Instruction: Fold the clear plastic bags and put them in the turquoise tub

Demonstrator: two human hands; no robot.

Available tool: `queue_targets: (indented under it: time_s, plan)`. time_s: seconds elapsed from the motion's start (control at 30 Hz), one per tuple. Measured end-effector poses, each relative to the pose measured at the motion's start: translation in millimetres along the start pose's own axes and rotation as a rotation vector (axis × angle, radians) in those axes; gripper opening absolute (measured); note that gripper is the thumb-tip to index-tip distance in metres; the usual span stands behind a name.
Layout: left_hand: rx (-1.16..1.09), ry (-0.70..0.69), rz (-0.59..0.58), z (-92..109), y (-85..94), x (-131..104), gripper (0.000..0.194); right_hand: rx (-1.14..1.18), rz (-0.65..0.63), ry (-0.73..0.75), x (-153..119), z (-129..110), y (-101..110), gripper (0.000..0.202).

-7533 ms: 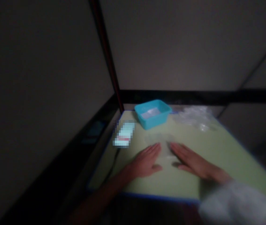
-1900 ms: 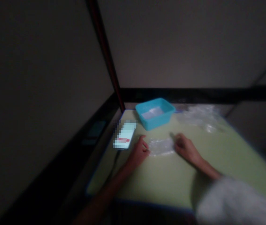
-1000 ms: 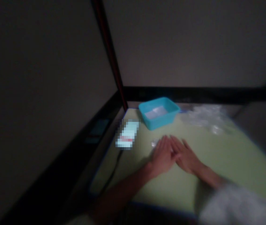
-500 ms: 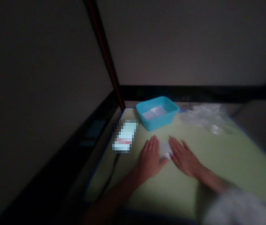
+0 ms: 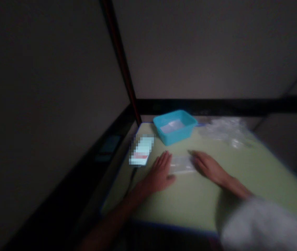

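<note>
A flat, clear plastic bag (image 5: 182,165) lies on the pale green table (image 5: 187,205) between my two hands. My left hand (image 5: 161,173) rests flat at the bag's left end, its fingers stretched forward and its thumb apart. At the right end is my right hand (image 5: 208,166), turned on its side with the fingers bent down; its fingertips are blurred, so their grip on the bag cannot be made out. Behind the hands stands a turquoise basket (image 5: 176,135) with whitish flat sheets or bags (image 5: 173,126) inside.
A lit phone (image 5: 142,150) with a dark cable (image 5: 131,181) lies left of the basket. Crumpled clear plastic (image 5: 228,130) is heaped at the back right. Walls rise behind and to the left of the table.
My hands have moved apart, the left one leftward, and more of the clear bag shows between them. My right hand's fingers, stretched out before, are now bent. The view has shifted slightly.
</note>
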State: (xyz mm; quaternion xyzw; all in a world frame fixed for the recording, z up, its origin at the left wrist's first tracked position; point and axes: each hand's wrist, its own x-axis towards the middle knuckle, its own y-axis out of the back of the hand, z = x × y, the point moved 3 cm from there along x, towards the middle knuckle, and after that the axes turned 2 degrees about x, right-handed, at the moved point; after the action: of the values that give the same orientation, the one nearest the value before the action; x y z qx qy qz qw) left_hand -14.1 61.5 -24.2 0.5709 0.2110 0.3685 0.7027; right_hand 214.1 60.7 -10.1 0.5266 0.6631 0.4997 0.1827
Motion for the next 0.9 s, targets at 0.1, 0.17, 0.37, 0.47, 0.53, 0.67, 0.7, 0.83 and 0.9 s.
queue_targets:
  time_s: [0.1,0.17,0.37,0.47,0.53,0.67,0.7,0.83,0.9]
  plan:
    - [-0.001,0.057,0.062,-15,5.0,-2,0.067,0.101,0.006,-0.029,-3,-4,14,0.035]
    - [0.017,0.087,0.129,-24,8.6,1,0.062,0.164,-0.029,-0.064,-10,-12,20,0.029]
    - [0.014,0.127,0.272,-26,11.5,7,0.053,0.302,-0.264,0.038,-38,-47,29,0.018]
    - [-0.023,0.034,0.198,-2,5.6,-1,0.05,0.078,-0.227,0.232,-42,-50,30,0.021]
    - [-0.021,-0.014,0.138,15,1.8,-7,0.052,-0.099,-0.168,0.378,-43,-48,26,0.023]
    - [0.026,-0.018,0.061,32,-3.1,-10,0.065,-0.324,-0.092,0.579,-41,-46,16,0.024]
    - [0.037,-0.022,0.048,33,-4.1,-10,0.068,-0.353,-0.077,0.616,-41,-48,15,0.024]
    - [0.065,-0.029,0.039,32,-6.0,-8,0.068,-0.437,-0.044,0.707,-39,-54,14,0.031]
    - [0.07,-0.024,0.046,32,-5.3,-8,0.067,-0.458,-0.059,0.729,-39,-54,13,0.034]
